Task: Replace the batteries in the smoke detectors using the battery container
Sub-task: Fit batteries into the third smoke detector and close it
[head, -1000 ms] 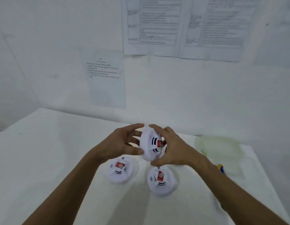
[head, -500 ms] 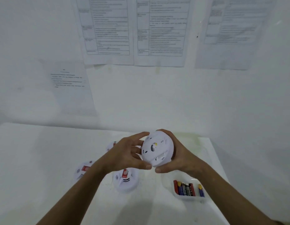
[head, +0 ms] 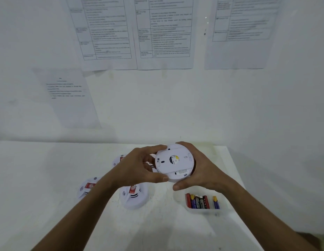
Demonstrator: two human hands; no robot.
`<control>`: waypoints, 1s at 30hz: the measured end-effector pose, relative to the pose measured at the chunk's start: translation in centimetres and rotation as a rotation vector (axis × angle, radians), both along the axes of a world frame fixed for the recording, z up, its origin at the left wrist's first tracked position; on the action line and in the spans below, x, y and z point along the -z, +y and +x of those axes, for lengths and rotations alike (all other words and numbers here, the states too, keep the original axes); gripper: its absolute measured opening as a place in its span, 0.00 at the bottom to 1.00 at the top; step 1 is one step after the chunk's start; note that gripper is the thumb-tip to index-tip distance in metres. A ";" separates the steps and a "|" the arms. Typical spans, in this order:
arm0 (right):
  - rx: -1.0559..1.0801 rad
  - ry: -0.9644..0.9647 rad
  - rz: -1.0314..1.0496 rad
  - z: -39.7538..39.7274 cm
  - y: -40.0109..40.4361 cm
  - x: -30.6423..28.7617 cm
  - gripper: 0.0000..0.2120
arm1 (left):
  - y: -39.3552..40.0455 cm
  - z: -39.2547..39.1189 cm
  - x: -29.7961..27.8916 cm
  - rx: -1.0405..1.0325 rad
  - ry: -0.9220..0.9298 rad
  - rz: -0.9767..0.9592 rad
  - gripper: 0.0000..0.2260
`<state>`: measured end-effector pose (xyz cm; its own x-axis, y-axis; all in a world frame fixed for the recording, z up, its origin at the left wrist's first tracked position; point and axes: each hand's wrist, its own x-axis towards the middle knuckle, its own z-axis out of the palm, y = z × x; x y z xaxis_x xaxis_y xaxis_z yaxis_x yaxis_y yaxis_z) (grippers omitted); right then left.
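Observation:
I hold a round white smoke detector [head: 173, 163] above the table, its back plate turned toward me with a small central opening showing yellow. My left hand [head: 139, 168] grips its left rim and my right hand [head: 199, 171] cups its right side and underside. Three more white detectors with red labels lie face up on the table: one [head: 134, 196] below my left hand, one [head: 86, 188] further left, and one [head: 117, 160] mostly hidden behind my left hand. A clear battery container [head: 204, 211] with several batteries sits under my right wrist.
The white table [head: 39, 178] ends at a right edge just past the container and meets a white wall at the back. Printed sheets [head: 163, 33] are taped on the wall above.
The detector has been turned over in my hands from its front face to its back plate. The camera has swung right, bringing the battery container and a third table detector into sight.

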<state>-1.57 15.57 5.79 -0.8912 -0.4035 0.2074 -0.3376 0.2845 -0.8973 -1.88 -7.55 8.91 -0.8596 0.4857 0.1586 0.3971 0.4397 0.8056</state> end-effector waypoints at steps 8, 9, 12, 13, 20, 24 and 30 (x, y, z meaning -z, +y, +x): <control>0.001 -0.023 0.002 1.1 1.1 0.8 0.47 | 1.5 0.2 0.3 -0.069 -0.024 -0.053 0.27; 0.015 -0.002 0.005 1.2 1.2 0.9 0.46 | 1.7 0.4 0.4 -0.082 -0.010 -0.069 0.27; 0.069 0.066 0.004 1.5 1.1 1.6 0.42 | 2.5 1.0 0.8 -0.123 0.057 -0.125 0.28; 0.081 0.082 0.001 1.7 1.1 1.9 0.41 | 2.6 1.2 1.1 -0.138 0.074 -0.136 0.28; 0.130 0.092 0.000 1.9 0.9 3.8 0.42 | 3.1 1.8 2.4 -0.176 0.174 -0.269 0.30; 0.129 0.063 -0.006 1.8 1.1 4.2 0.43 | 3.1 1.8 2.5 -0.131 0.203 -0.307 0.31; 0.155 0.047 0.029 2.0 1.0 4.7 0.44 | 3.0 1.5 2.3 -0.095 0.195 -0.393 0.28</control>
